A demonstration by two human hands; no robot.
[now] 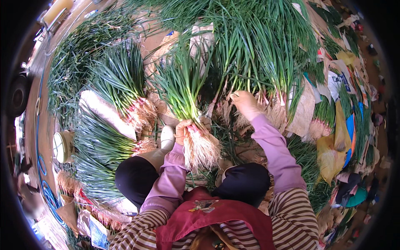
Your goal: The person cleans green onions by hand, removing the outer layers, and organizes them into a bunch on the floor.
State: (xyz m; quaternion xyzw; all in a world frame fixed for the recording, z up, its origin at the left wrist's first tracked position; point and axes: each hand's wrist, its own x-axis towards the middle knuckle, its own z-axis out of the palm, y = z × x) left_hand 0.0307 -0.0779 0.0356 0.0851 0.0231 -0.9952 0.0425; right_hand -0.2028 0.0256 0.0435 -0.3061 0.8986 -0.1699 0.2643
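Note:
My left hand (pixel 182 131) is wrapped around a bunch of spring onions (pixel 184 98) just above the bulbs. The green leaves point away from me, and long pale roots hang down over my lap. To the right, my right hand (pixel 246 104) is at the lower stems of a large heap of spring onions (pixel 254 54). Its fingers are bent and pressed together beside the stalks; what is between them cannot be made out. Both hands look covered by tan gloves. A bundled pile of spring onions (pixel 118 79) lies left of my left hand, its roots toward me.
Another pile of spring onions (pixel 104 143) lies beside my left knee. A pale lidded bucket (pixel 63 146) and a coiled blue hose (pixel 51 199) are further left. Yellow plastic sacks (pixel 329 155) and more onions lie at the right. A white boot (pixel 167 136) shows near my left wrist.

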